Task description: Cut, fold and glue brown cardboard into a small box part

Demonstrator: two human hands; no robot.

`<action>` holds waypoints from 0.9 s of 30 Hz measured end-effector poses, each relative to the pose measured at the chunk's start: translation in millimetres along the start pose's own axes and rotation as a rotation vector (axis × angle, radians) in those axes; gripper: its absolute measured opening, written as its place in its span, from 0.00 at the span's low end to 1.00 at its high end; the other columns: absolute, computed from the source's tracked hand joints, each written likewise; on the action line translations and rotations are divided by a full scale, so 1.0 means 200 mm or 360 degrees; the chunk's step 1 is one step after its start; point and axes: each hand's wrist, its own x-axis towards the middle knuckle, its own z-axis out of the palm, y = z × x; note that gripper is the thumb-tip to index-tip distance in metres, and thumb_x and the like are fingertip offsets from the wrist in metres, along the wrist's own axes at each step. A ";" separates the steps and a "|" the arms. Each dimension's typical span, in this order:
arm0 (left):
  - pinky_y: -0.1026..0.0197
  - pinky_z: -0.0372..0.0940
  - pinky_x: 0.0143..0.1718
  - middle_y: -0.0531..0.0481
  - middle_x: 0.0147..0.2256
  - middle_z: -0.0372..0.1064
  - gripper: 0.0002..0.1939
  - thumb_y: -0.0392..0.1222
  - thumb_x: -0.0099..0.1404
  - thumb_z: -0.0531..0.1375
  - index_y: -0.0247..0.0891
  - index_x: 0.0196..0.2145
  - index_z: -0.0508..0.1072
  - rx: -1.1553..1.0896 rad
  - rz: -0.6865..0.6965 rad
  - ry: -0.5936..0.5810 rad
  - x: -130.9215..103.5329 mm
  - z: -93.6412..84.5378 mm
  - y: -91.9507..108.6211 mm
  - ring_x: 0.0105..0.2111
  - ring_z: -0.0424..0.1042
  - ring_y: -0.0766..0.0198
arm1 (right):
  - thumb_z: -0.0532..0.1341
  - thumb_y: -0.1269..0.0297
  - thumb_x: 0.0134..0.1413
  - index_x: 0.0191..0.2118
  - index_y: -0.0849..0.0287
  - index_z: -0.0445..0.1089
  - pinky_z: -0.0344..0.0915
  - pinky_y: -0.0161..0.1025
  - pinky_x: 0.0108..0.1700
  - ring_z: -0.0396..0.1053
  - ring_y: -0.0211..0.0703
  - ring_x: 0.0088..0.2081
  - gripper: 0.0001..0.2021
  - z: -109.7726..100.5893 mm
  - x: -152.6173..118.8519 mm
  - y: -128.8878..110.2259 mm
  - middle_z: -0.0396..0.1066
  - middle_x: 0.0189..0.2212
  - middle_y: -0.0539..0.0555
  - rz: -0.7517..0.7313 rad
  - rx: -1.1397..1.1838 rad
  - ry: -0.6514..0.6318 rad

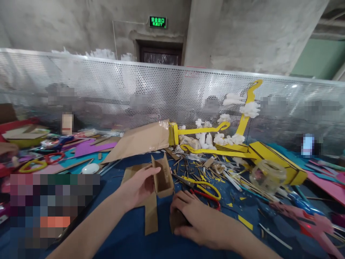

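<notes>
A small open-topped cardboard box (164,176) stands tilted in front of me. My left hand (141,185) grips its left wall, with the thumb over the edge and the other fingers partly hidden behind it. Beneath that hand lies a flat cardboard piece (151,219) with a strip extending toward me. To the right, my right hand (188,216) curls its fingers around a small brown cardboard piece (176,220), mostly covered by the hand. Just beyond the right hand are scissors (206,189) with yellow and red handles, their blades pointing left.
A large cardboard sheet (142,140) leans at the back. Yellow cardboard constructions (277,162) with white tufts stand at right, near a clear tape roll (268,176). A pink glue gun (307,219) lies at front right. Scraps litter the blue cloth (107,216); a perforated metal barrier (167,90) stands behind.
</notes>
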 end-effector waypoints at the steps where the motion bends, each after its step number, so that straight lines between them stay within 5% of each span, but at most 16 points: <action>1: 0.50 0.74 0.50 0.38 0.47 0.81 0.15 0.42 0.64 0.66 0.35 0.47 0.78 -0.0116 -0.0109 -0.0003 0.00 0.00 0.00 0.51 0.79 0.49 | 0.71 0.66 0.54 0.48 0.56 0.71 0.63 0.46 0.54 0.68 0.53 0.51 0.16 0.00 0.01 0.00 0.71 0.50 0.56 0.0016 0.0028 -0.0015; 7: 0.54 0.73 0.45 0.39 0.46 0.81 0.17 0.40 0.61 0.68 0.36 0.48 0.75 -0.0255 -0.0146 0.0171 0.01 0.02 -0.03 0.47 0.80 0.51 | 0.63 0.68 0.61 0.39 0.52 0.66 0.61 0.36 0.35 0.71 0.44 0.35 0.05 0.00 -0.01 0.03 0.74 0.34 0.49 0.0250 0.0490 0.0040; 12: 0.56 0.71 0.44 0.48 0.38 0.80 0.08 0.41 0.65 0.64 0.40 0.42 0.74 0.0496 0.0518 0.0151 0.00 0.04 -0.03 0.39 0.79 0.57 | 0.59 0.57 0.67 0.39 0.52 0.60 0.64 0.33 0.27 0.70 0.37 0.23 0.08 0.02 -0.05 0.05 0.74 0.30 0.47 0.0235 0.1353 0.0179; 16: 0.56 0.71 0.48 0.47 0.44 0.79 0.03 0.38 0.70 0.58 0.42 0.40 0.72 0.0925 0.0856 0.0132 -0.04 0.08 -0.05 0.45 0.78 0.57 | 0.64 0.47 0.62 0.34 0.56 0.66 0.54 0.31 0.20 0.56 0.31 0.16 0.17 0.04 -0.01 0.04 0.63 0.19 0.43 0.0211 0.1443 0.0494; 22: 0.49 0.67 0.60 0.43 0.59 0.72 0.27 0.32 0.64 0.61 0.46 0.60 0.68 0.1361 0.0885 -0.0253 -0.07 0.08 -0.11 0.57 0.73 0.52 | 0.68 0.42 0.55 0.26 0.58 0.71 0.62 0.34 0.25 0.65 0.35 0.18 0.23 0.14 0.06 0.03 0.68 0.18 0.47 0.0235 0.1659 0.0652; 25: 0.42 0.59 0.66 0.43 0.66 0.63 0.42 0.30 0.57 0.66 0.49 0.67 0.61 0.1571 0.0870 -0.0451 -0.07 0.04 -0.10 0.65 0.64 0.46 | 0.69 0.43 0.55 0.29 0.59 0.76 0.69 0.36 0.30 0.72 0.41 0.26 0.21 0.14 0.06 0.05 0.74 0.24 0.51 0.0262 0.1655 0.0791; 27: 0.40 0.58 0.66 0.44 0.67 0.62 0.43 0.31 0.58 0.66 0.52 0.68 0.59 0.1640 0.0864 -0.0513 -0.06 0.02 -0.08 0.66 0.62 0.46 | 0.69 0.44 0.56 0.35 0.59 0.78 0.72 0.38 0.35 0.75 0.46 0.33 0.19 0.12 0.05 0.07 0.77 0.30 0.54 0.0270 0.1668 0.0889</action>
